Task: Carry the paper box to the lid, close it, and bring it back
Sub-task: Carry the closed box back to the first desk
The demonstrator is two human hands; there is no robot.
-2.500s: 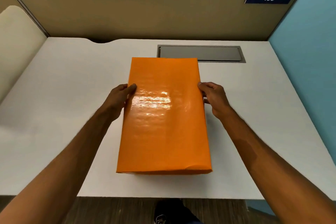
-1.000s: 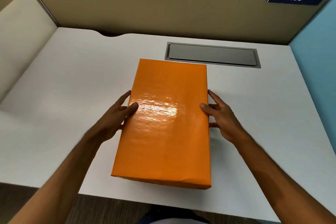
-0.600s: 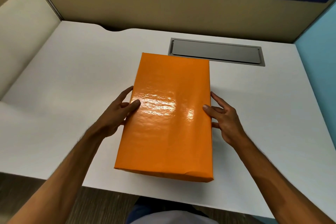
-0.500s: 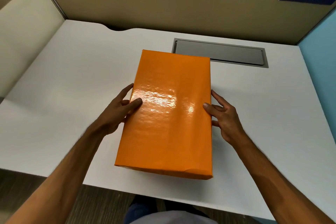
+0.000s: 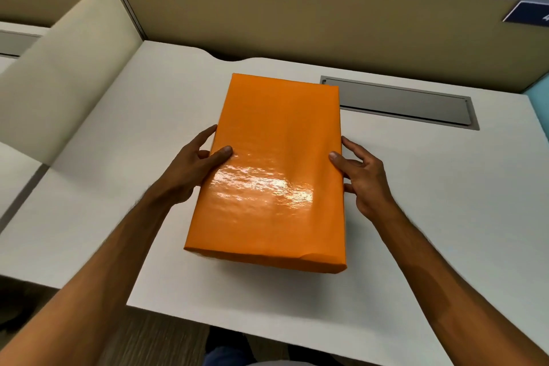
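Note:
A glossy orange paper box with its lid on is over the middle of the white desk, long side pointing away from me. My left hand grips its left side, thumb on the top face. On the right side my right hand does the same, thumb over the top edge. A shadow under the near edge suggests the box is slightly off the desk. The box's underside and the fingers beneath it are hidden.
A grey cable hatch is set into the desk just behind and to the right of the box. A beige partition closes the back, and a cream divider the left. A blue wall stands at the right.
Both hands keep the same hold on the box. The box's near end seems to have risen a little, with more shadow under it. My view has swung to the left.

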